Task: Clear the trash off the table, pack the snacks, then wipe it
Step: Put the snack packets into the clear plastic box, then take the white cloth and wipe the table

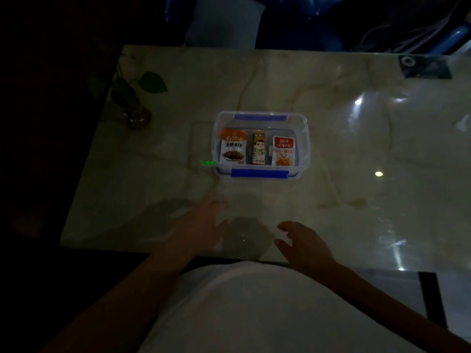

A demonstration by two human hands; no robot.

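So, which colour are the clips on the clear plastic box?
Blue clips, seen in the head view.

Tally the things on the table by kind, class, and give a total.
Snack packets: 3
Clear box with blue clips: 1
Plant in a vase: 1
Dark flat item, far right corner: 1
Total: 6

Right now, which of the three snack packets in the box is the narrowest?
The middle packet, with a cartoon child on it. It is a slim strip, while the orange-topped packet on its left and the red-topped packet on its right are clearly wider.
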